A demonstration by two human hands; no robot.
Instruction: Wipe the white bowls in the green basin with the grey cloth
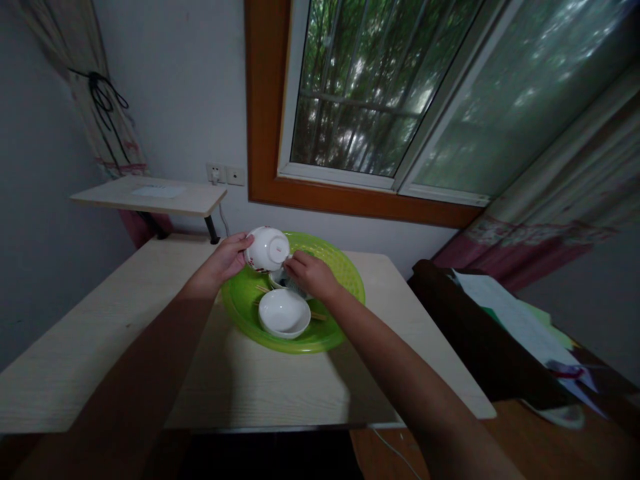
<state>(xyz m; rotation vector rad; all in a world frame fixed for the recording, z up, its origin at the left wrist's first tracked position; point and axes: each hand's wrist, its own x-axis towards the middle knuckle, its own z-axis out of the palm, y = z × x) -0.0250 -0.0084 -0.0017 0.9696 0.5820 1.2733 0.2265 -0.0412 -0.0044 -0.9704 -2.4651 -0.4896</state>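
Observation:
My left hand [233, 257] grips a white bowl [267, 248] with a red pattern, thumb on its outside. The bowl is tipped so that its foot ring faces me, above a green plastic basket [295, 345]. Close to the bowl's right edge is my right hand [311, 273], its fingers pinched together; what they hold, if anything, is hidden. Below both hands, a plain white bowl [284, 312] sits upright in the basket. Behind it a second bowl with a dark inside is partly covered by my right hand. Chopsticks [318, 316] lie beside and under the bowls.
The basket stands on a pale wooden table [280, 393]. A small raised shelf [150, 195] with a paper on it is at the back left. Beyond are a wall socket [216, 174] and a window. Papers [505, 307] lie on a dark surface at the right.

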